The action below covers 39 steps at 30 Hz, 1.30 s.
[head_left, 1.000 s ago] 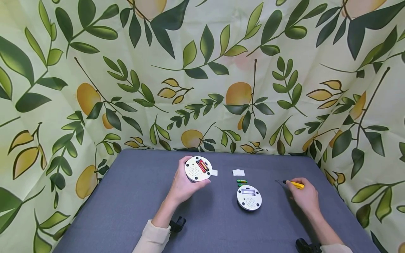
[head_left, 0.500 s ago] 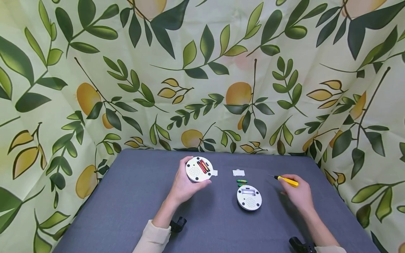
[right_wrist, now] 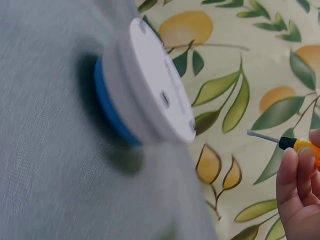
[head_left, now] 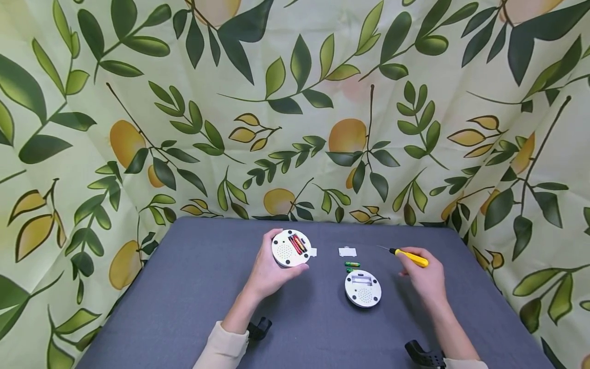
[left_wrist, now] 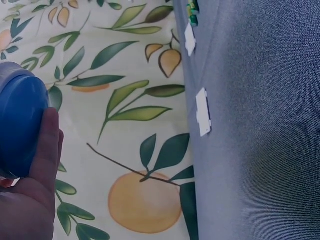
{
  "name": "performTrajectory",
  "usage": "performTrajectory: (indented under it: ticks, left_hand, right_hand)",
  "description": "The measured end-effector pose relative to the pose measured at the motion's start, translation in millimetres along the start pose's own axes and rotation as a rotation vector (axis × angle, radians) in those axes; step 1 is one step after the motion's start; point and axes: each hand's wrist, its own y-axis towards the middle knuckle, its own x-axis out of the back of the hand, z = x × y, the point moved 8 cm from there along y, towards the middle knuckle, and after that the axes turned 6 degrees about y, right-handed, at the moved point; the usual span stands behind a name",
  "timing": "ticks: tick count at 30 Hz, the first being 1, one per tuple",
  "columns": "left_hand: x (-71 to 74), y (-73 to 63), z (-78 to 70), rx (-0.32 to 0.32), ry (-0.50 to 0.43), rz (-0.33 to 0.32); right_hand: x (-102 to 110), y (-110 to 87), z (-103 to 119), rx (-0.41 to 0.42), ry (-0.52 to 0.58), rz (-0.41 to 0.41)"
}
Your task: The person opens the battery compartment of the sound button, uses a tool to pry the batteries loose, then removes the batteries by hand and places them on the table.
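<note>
My left hand (head_left: 269, 271) grips a round white device (head_left: 283, 252) by its edge, above the table. Its underside faces up, and red batteries (head_left: 297, 244) sit in the uncovered compartment. In the left wrist view the device's other side shows as a blue dome (left_wrist: 22, 127). Between thumb and fingers, my right hand (head_left: 427, 279) pinches a yellow screwdriver (head_left: 413, 257) with a black collar, its thin shaft pointing left. A second white device (head_left: 365, 295) lies upside down on the table between the hands, its compartment without batteries; the right wrist view shows its blue lower side (right_wrist: 107, 107).
Green batteries (head_left: 352, 264) lie just behind the second device, one partly hidden by it. A white battery cover (head_left: 348, 252) lies farther back; another cover (head_left: 314, 252) is partly hidden by the held device. A leaf-patterned cloth (head_left: 295, 128) hangs behind the grey table (head_left: 207, 287).
My right hand has moved left with the screwdriver, nearer the second device. The left hand and its device have shifted only slightly to the right.
</note>
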Motion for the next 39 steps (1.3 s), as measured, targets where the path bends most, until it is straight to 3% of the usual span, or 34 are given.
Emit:
performTrajectory:
  ticks: [6,13,30,39]
  left_hand:
    - [-2.7,-3.9,1.0,0.008,-0.005,0.006]
    - [-6.4,-6.1,3.2,0.012,-0.009,0.021]
    - [-6.3,-4.6,1.7,0.01,-0.009,0.027]
    - [-6.3,-1.5,0.4,0.001,-0.003,0.024]
  right_hand:
    - [-6.7,-9.4,14.1,0.03,0.018,0.037]
    - [-14.7,-16.9,27.3,0.057,0.12,0.071]
    - [-36.4,-31.4,75.7,0.231,0.282,0.249]
    - [-47.8,-34.1,95.7,0.285,0.37,0.279]
